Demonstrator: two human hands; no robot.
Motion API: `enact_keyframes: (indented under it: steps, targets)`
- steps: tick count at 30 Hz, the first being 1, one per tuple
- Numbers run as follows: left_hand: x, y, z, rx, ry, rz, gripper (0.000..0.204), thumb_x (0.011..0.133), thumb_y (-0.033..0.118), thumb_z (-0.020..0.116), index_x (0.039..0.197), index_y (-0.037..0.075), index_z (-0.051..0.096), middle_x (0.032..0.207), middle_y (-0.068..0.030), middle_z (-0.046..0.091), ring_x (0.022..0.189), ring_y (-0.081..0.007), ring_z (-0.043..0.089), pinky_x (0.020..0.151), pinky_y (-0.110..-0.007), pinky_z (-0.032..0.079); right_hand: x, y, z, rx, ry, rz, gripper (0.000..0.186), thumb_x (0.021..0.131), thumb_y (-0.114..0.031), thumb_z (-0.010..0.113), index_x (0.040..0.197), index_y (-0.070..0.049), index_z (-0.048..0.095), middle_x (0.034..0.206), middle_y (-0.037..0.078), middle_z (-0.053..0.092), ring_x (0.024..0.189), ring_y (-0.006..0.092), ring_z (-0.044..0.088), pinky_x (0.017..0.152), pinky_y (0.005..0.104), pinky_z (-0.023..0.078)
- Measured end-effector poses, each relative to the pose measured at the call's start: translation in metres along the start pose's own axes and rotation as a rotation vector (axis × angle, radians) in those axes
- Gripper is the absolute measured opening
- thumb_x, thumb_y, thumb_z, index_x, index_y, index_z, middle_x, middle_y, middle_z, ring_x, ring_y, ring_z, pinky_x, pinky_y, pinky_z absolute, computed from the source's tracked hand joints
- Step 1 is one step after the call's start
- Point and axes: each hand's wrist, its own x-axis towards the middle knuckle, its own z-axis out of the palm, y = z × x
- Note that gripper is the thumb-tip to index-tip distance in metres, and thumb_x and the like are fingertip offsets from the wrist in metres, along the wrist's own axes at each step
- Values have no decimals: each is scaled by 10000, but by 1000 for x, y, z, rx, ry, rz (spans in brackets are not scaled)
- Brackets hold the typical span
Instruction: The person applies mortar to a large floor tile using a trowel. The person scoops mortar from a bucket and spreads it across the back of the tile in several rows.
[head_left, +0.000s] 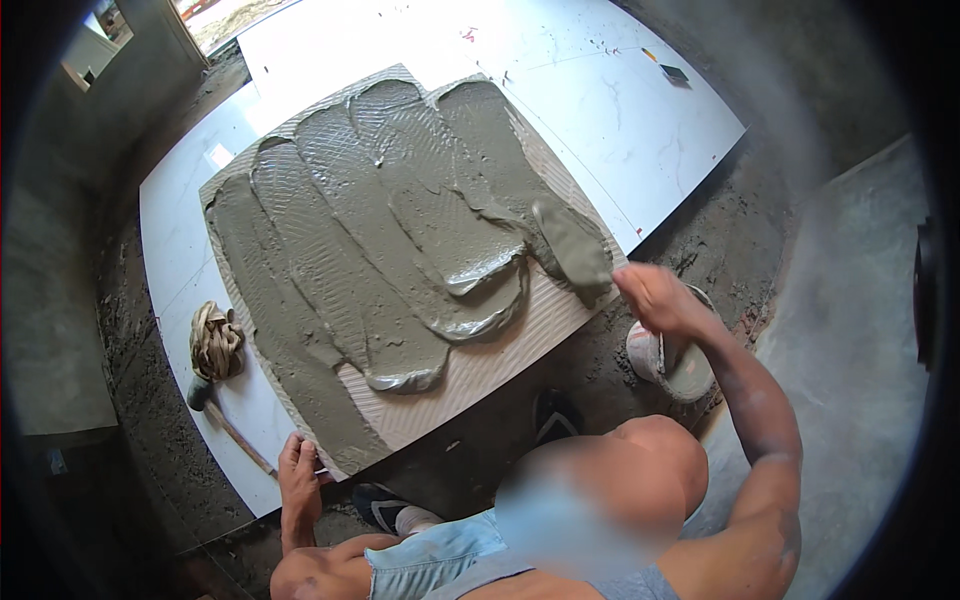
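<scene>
Mortar [330,240] spread over ribbed tile [490,365]; grey mix [690,377] inside whitish bucket [645,360], reddish side marks [640,338] unreadable; right hand [657,299] clamped on trowel [573,245]; left hand [298,470] at tile's corner, grip unclear.

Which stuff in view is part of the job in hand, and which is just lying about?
In use:
- trowel in the right hand
- grey paste spread over the ridged panel
- left hand at the panel's near corner
- bucket, probably

Lying about, apparently:
- bundled cloth
- wooden-handled mallet
- small dark object on the far white tiles
</scene>
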Motion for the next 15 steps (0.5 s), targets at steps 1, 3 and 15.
enact_keyframes:
  steps: [1, 3, 15]
  targets:
    - [-1, 1, 0, -10, -12, 1, 237, 1077, 293, 499, 1186, 90, 555, 957, -10, 671, 758, -105, 682, 555, -247, 569, 22, -27, 0, 66, -52, 138, 521, 1080, -451, 413, 879, 6, 562, 630, 150, 526, 608, 316, 610, 655, 437, 498]
    - [6, -4, -2, -28, -73, 14, 255, 1078, 299, 496, 1200, 81, 547, 989, -33, 686, 798, -132, 709, 577, -259, 588, 61, -42, 2, 242, -98, 319, 556, 1080, -475, 391, 872, 15, 553, 630, 118, 527, 617, 238, 631, 674, 423, 538]
    - [10, -14, -7, -90, -125, 73, 230, 1080, 281, 491, 1162, 78, 559, 973, -29, 691, 760, -111, 704, 546, -239, 578, 98, -70, 23, -548, 103, 158, 617, 1048, -534, 442, 1144, 59, 582, 1007, 321, 689, 981, 466, 689, 847, 536, 552]
